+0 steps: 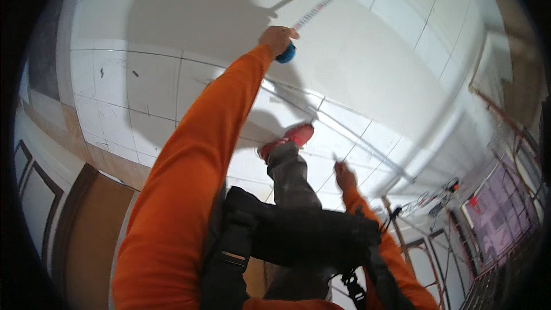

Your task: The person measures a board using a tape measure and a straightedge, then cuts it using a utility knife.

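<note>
My left hand (279,40) is stretched out far ahead, closed round a blue tape measure (286,54). The tape's white marked blade (322,7) runs out from it toward the upper right, in front of a pale smooth surface. My right hand (345,177) is held lower, right of my leg, with its fingers closed on a small thin pointed thing (338,163). That thing looks partly red; blur hides its exact kind.
My red shoe (299,135) stands on white tiles (152,83). A long pale strip (361,144) runs slantwise past it. Cables and tools (439,195) lie at the right, near a metal frame (511,120). A brown door (94,235) is at the lower left.
</note>
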{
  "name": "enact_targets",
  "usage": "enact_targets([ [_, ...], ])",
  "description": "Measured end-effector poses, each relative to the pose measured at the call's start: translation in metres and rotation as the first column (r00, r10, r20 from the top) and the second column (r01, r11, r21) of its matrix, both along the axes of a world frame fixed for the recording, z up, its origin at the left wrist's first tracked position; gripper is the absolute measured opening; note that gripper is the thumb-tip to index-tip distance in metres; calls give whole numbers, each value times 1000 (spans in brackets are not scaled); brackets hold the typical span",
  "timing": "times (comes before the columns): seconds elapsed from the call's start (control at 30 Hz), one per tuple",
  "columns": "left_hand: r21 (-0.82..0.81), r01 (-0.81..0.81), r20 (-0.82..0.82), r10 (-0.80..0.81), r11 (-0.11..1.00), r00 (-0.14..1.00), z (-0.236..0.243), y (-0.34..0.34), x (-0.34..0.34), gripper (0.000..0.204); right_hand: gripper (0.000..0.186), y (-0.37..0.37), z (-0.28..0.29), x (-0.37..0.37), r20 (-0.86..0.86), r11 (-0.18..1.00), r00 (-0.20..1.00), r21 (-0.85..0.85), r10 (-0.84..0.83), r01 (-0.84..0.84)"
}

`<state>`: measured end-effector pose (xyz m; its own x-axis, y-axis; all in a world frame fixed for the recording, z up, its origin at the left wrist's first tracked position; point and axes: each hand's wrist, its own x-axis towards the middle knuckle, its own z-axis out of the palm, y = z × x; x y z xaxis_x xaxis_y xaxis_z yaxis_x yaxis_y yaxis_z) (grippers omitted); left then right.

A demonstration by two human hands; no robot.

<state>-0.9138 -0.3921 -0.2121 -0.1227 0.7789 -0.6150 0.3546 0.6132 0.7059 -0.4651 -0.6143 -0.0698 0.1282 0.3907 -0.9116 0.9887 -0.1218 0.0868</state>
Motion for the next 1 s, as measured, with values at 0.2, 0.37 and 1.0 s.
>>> enact_targets([
  [0.2, -163, -572, 400, 584, 804, 707, 29, -25, -49, 29, 28, -86, 85, -37, -263, 985, 961, 124, -83, 119],
  [0.37, 151, -189, -135, 210, 970, 968, 51, -185, -170, 21, 25, -75, 131, -96, -111, 935, 947, 156, -302, 317],
  [1.0, -221, -752, -156, 739, 620, 655, 181, -354, -632, 42, 24, -94, 195, -415, -200, 947, 970, 259, -138, 189],
])
